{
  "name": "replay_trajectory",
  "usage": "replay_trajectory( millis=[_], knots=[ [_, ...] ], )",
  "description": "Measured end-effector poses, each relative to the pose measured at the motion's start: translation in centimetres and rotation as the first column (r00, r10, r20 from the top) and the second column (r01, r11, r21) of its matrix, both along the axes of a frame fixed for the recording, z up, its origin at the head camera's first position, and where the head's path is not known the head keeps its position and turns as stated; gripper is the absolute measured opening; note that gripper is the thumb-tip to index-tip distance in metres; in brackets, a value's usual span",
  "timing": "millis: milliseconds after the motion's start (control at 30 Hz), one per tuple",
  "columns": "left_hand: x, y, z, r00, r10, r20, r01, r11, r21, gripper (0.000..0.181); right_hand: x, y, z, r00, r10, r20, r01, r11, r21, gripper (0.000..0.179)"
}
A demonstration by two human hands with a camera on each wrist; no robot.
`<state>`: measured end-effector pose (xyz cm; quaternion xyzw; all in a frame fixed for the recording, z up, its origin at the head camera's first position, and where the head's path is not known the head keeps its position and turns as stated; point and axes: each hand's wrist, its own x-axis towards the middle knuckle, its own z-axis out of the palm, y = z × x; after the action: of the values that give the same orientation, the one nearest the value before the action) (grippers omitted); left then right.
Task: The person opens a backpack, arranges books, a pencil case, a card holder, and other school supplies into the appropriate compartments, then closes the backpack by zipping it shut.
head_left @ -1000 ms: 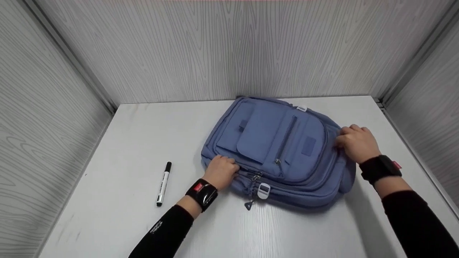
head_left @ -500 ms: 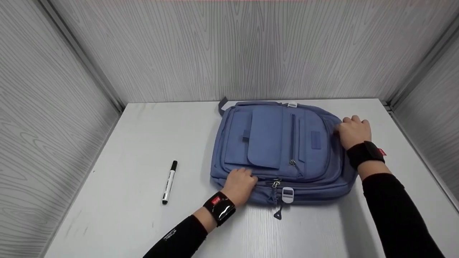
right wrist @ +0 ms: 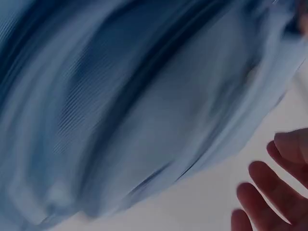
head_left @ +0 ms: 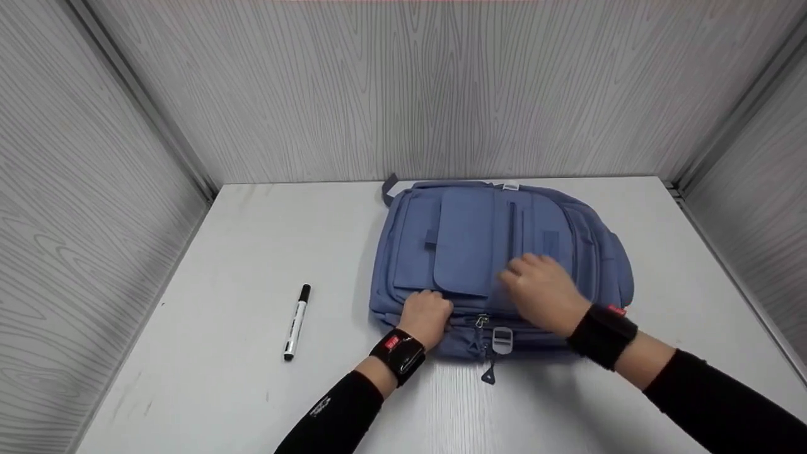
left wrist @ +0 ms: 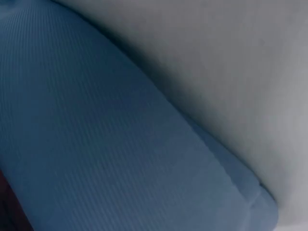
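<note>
A blue backpack (head_left: 466,239) lies flat on the white table, its front pockets facing up. My left hand (head_left: 426,316) grips its near edge at the left, fingers curled out of sight against the fabric. Blue fabric (left wrist: 120,130) fills most of the left wrist view. Over the bag's front, close to the near zipper pulls (head_left: 481,321), hovers my right hand (head_left: 543,295). Its fingers (right wrist: 269,187) are loosely bent and hold nothing in the right wrist view. A pale buckle (head_left: 502,340) and a triangular tag (head_left: 488,376) hang at the near side.
To the left of the bag, a white marker with a black cap (head_left: 297,323) lies on the table (head_left: 252,246). Grey wood-grain panels (head_left: 353,94) stand at the back and both sides. A dark strap loop (head_left: 390,189) sticks out at the bag's far left corner.
The backpack has turned slightly and now lies squarer to the table. My right hand has let go of its right end and swung left over the front. The left hand keeps its grip.
</note>
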<state>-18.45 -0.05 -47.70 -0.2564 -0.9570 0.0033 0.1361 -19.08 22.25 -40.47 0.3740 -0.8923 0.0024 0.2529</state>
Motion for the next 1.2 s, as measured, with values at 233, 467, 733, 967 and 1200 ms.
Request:
replay_trajectory(
  millis=[233,467,733,967,1200],
  knots=[
    [0.4,0.0,0.1,0.999,-0.008,-0.038,0.006,0.999,-0.033,0.003,3.9,-5.0,-3.7,0.992,0.006,0.123,-0.031,0.979,0.199,0.015],
    [0.5,0.0,0.0,0.999,-0.012,-0.037,0.012,1.0,-0.011,0.006,4.1,-6.4,-5.3,0.973,-0.111,0.202,0.087,0.988,0.126,0.024],
    [0.6,0.0,-0.1,1.0,-0.001,-0.03,0.0,1.0,-0.018,0.008,3.5,-7.0,-6.1,0.952,-0.123,0.281,0.133,0.991,-0.014,0.021],
    [0.7,0.0,-0.3,0.999,-0.003,-0.044,0.002,1.0,-0.016,0.009,3.3,-5.3,-5.4,0.903,0.072,0.423,0.012,0.981,-0.194,0.015],
    [0.7,-0.2,-0.4,0.999,-0.011,-0.047,0.012,1.0,0.028,0.017,3.9,-1.5,-3.9,0.732,0.152,0.664,0.091,0.944,-0.317,0.013]
  ],
)
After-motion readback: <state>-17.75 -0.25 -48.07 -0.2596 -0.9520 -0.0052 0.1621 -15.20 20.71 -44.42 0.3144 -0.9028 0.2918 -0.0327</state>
